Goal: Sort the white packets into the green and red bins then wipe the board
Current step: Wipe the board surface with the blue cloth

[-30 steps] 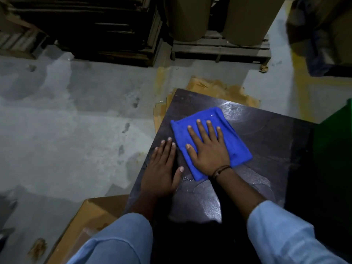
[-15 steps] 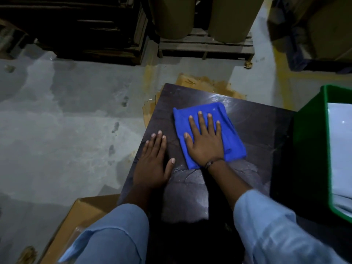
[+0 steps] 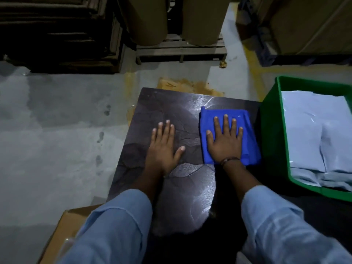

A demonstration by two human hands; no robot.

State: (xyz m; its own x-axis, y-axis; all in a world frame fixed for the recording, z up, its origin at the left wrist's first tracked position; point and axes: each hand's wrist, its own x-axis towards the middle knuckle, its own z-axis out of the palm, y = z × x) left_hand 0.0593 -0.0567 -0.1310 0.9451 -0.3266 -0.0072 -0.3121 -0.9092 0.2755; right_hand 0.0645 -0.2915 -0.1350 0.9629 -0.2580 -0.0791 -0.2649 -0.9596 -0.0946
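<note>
A dark, glossy board (image 3: 171, 103) lies in front of me on the floor. My right hand (image 3: 224, 141) presses flat, fingers spread, on a folded blue cloth (image 3: 249, 130) near the board's right edge. My left hand (image 3: 163, 147) rests flat on the bare board to the left of the cloth, holding nothing. A green bin (image 3: 272, 130) stands right beside the cloth and holds several white packets (image 3: 308, 130). No red bin is in view.
A cardboard box (image 3: 64, 231) sits at the board's near left corner. Grey concrete floor (image 3: 57, 130) spreads to the left. Wooden pallets (image 3: 181, 50) with large brown rolls (image 3: 144, 18) and stacked dark boards (image 3: 57, 35) stand at the back.
My right hand has slid the blue cloth to the right across the board, up to the green bin. The view has shifted right, bringing the bin and packets into sight. My left hand stays flat.
</note>
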